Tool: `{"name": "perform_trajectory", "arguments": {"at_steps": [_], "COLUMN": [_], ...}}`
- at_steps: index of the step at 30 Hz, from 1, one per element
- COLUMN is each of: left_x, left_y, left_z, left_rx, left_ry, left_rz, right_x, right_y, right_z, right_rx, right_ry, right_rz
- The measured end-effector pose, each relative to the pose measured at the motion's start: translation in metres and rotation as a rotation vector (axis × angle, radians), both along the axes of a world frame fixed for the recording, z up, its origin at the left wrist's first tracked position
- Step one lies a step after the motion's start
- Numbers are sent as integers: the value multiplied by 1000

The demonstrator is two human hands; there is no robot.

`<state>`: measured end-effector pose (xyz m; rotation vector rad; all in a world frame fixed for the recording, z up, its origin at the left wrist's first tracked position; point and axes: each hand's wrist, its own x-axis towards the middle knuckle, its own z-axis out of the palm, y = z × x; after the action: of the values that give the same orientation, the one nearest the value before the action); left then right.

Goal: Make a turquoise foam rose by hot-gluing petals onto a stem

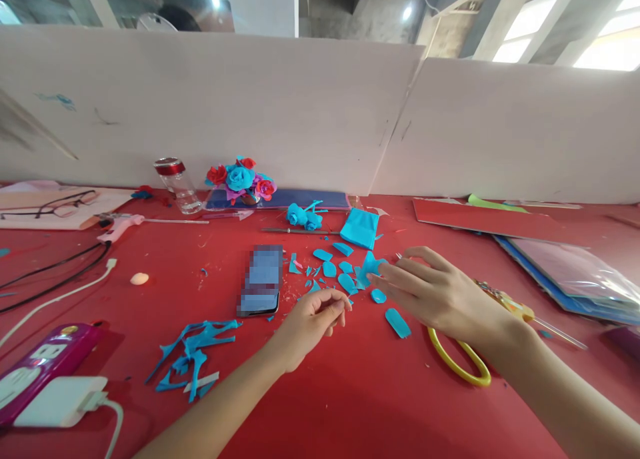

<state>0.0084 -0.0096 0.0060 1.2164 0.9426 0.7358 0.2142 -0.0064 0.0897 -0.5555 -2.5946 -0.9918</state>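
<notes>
My left hand (320, 315) is closed, thumb and fingertips pinched together above the red table. Whatever may be between those fingertips is hidden or too small to name. My right hand (440, 299) has its fingers stretched out toward a pointed blue paper piece (369, 267); whether they touch it I cannot tell. Partly under the right hand lie yellow-handled scissors (463, 365). Several rounded blue paper petals (346, 283) are scattered around the hands, one oblong petal (398, 323) below the right fingers. Behind them is a folded blue paper square (359, 228).
A phone (261, 279) lies left of the petals, with blue scraps (190, 355) nearer me. Farther back are blue paper roses (304, 216), a paper flower bouquet (242, 180) and a glass bottle (179, 187). A glue gun (120, 227) and power strip (55, 352) occupy the left.
</notes>
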Motion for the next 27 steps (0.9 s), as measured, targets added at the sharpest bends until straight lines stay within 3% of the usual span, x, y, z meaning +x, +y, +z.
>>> {"name": "perform_trajectory", "arguments": {"at_steps": [3, 8, 10, 15, 27], "left_x": [0, -1, 0, 0, -1], "left_y": [0, -1, 0, 0, 0], "left_z": [-1, 0, 0, 0, -5], "left_rx": [17, 5, 2, -15, 88], "left_ry": [-5, -5, -10, -3, 87], "left_rz": [1, 15, 13, 7, -1], "right_x": [4, 8, 8, 7, 2], "right_y": [-1, -4, -5, -4, -1], "right_z": [-4, -20, -24, -28, -17], "right_rx": [-137, -390, -484, -676, -895], "right_ry": [105, 627, 743, 836, 880], "right_rz": [-41, -168, -229, -332, -303]}}
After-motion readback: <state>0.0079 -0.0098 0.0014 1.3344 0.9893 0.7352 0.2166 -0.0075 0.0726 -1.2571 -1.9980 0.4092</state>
